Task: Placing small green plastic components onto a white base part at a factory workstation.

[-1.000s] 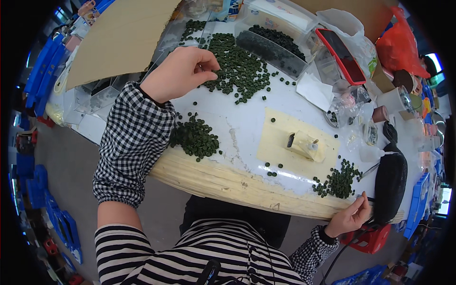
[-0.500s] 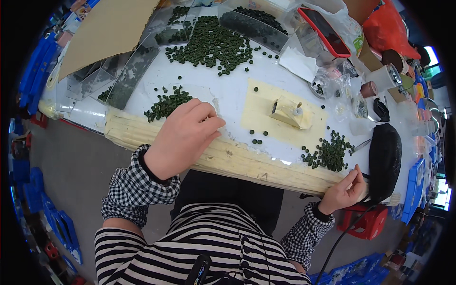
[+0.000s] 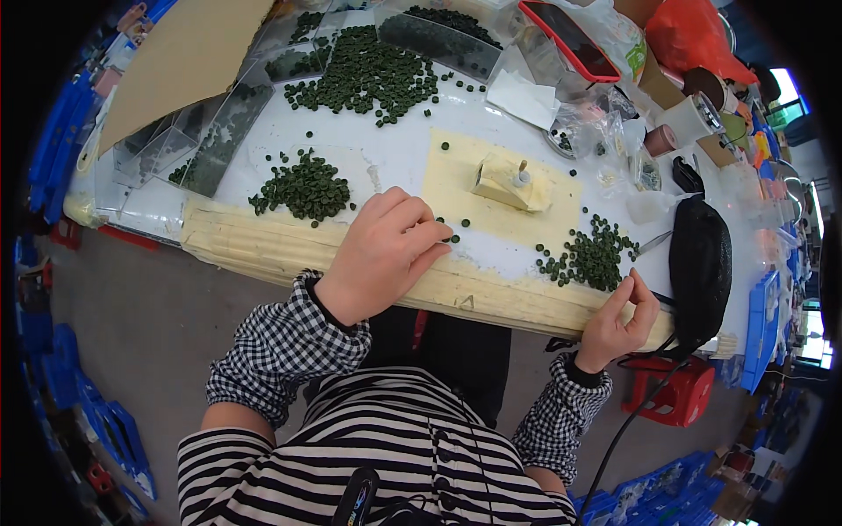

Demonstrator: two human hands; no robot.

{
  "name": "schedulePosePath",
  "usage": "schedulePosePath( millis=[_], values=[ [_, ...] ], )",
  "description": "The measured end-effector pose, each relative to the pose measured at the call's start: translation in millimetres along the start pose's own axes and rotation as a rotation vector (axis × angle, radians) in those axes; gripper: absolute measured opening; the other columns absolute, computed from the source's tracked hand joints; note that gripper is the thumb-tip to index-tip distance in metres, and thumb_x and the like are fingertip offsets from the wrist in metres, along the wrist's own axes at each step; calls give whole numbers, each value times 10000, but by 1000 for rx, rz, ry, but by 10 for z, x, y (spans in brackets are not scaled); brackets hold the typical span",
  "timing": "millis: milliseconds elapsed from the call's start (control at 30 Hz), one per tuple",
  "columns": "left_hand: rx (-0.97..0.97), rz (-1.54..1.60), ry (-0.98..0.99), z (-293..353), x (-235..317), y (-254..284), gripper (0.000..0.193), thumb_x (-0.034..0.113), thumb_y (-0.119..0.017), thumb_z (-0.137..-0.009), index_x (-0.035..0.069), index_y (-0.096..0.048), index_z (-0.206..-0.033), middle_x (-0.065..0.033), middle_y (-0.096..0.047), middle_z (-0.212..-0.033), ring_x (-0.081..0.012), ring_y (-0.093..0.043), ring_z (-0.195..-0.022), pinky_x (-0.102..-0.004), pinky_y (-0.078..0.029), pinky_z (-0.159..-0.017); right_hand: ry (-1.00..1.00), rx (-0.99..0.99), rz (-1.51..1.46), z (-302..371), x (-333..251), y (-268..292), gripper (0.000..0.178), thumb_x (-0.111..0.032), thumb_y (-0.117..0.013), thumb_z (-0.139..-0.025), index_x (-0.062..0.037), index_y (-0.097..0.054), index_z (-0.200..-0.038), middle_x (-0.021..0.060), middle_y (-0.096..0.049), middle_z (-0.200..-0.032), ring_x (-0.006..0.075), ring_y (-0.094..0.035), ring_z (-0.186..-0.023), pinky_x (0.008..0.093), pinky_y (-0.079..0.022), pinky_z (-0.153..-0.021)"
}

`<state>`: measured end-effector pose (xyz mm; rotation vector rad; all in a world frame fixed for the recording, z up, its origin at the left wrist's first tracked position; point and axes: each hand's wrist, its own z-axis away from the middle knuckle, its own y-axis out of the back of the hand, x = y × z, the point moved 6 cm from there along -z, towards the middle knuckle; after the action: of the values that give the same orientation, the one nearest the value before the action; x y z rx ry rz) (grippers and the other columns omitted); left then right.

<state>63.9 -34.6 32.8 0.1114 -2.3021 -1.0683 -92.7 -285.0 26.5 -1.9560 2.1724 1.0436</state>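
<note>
My left hand (image 3: 386, 254) is over the front edge of the table, thumb and fingers drawn together. Its fingertips reach two loose dark green beads (image 3: 455, 239); anything pinched between them is hidden. Two more beads (image 3: 465, 223) lie just beyond. Beside the small bead pile (image 3: 596, 256) on the right is my right hand (image 3: 621, 323), thumb and forefinger nearly meeting, and I cannot make out what is in them. Between the hands, farther back, a tape-covered block (image 3: 509, 184) with a short upright peg stands on a pale yellow sheet (image 3: 443, 180).
Another bead pile (image 3: 303, 188) lies at the left, and a larger heap (image 3: 364, 74) behind it. Clear plastic trays (image 3: 224, 140) and cardboard (image 3: 180, 66) fill the far left. A red-cased phone (image 3: 570, 39), plastic bags, a pointed metal tool (image 3: 653, 243) and a black pouch (image 3: 700, 272) stand right.
My left hand has moved right, away from the left bead pile to the loose beads. My right hand has shifted slightly closer to the right pile. The whole view has shifted a little.
</note>
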Motion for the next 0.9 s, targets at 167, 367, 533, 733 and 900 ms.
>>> schedulePosePath(
  millis=[167,367,533,733,900],
  values=[
    [-7,1,-13,-22,-7,-63,161,57,-731,-725,60,-672,-874,-39,-566,-796,-224,-520,-776,-332,-431,-702,-1,-19,18,2,1,6,126,46,-620,-838,31,-668,-954,85,-606,-838,189,-532,-732,309,-439,-675],
    [52,-29,3,1,-5,-49,143,79,-729,-734,68,-666,-862,-35,-559,-794,-224,-517,-777,-339,-424,-701,156,-113,82,-17,-156,-76,149,27,-674,-786,-7,-680,-931,70,-589,-827,225,-526,-778,336,-428,-704],
    [197,-37,107,92,-121,123,156,24,-727,-727,52,-664,-867,-48,-575,-789,-232,-522,-769,-336,-429,-680,206,-413,-39,0,-539,-332,150,-60,-730,-748,-54,-681,-890,58,-583,-823,244,-515,-835,364,-402,-767],
    [291,-90,159,190,-143,254,198,-28,-713,-727,36,-679,-911,-65,-597,-840,-238,-528,-808,-322,-440,-699,242,-501,41,-28,-754,-555,147,-105,-738,-739,-75,-664,-863,46,-569,-824,250,-509,-869,394,-378,-836],
    [302,-161,169,233,-206,313,203,-24,-714,-734,38,-683,-925,-68,-606,-867,-242,-535,-830,-327,-441,-720,262,-543,-31,20,-839,-649,158,-116,-738,-734,-77,-658,-864,37,-565,-818,251,-509,-868,396,-378,-848]
  ],
)
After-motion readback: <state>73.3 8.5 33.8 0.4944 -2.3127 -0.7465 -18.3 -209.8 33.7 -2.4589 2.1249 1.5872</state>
